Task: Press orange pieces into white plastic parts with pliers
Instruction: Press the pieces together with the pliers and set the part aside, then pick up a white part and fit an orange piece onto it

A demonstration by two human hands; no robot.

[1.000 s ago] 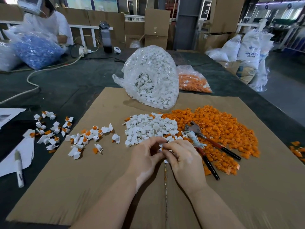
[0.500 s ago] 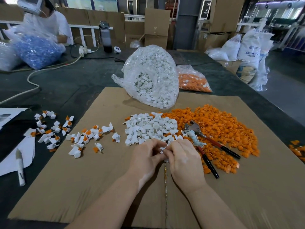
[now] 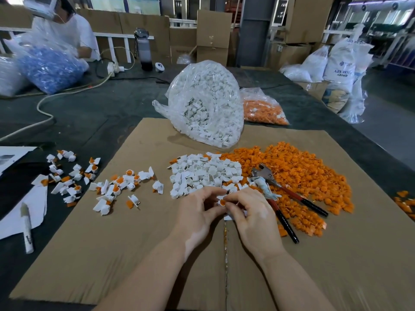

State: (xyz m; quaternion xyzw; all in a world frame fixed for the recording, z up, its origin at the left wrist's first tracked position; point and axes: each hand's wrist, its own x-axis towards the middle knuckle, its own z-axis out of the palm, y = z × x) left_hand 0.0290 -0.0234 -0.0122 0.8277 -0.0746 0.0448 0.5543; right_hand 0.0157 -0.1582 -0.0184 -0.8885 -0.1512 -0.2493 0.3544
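Note:
My left hand (image 3: 197, 212) and my right hand (image 3: 251, 212) meet over the cardboard sheet (image 3: 125, 261) and together pinch one white plastic part with an orange piece (image 3: 221, 202) in it. Just beyond them lies a heap of white parts (image 3: 202, 173), and to its right a wide heap of orange pieces (image 3: 303, 171). The pliers (image 3: 278, 194) with red and black handles lie untouched on the orange heap, right of my right hand. Several joined white-and-orange parts (image 3: 121, 185) are scattered at the left.
A clear bag of white parts (image 3: 208, 104) and a bag of orange pieces (image 3: 262, 108) stand at the cardboard's far edge. A marker (image 3: 27, 230) lies on white paper at the left. Across the dark table a person (image 3: 67, 30) handles a bag of blue parts (image 3: 49, 66).
Both hands have drawn slightly toward me off the white heap, and the part between my fingertips now shows an orange piece in it. The pliers have not moved.

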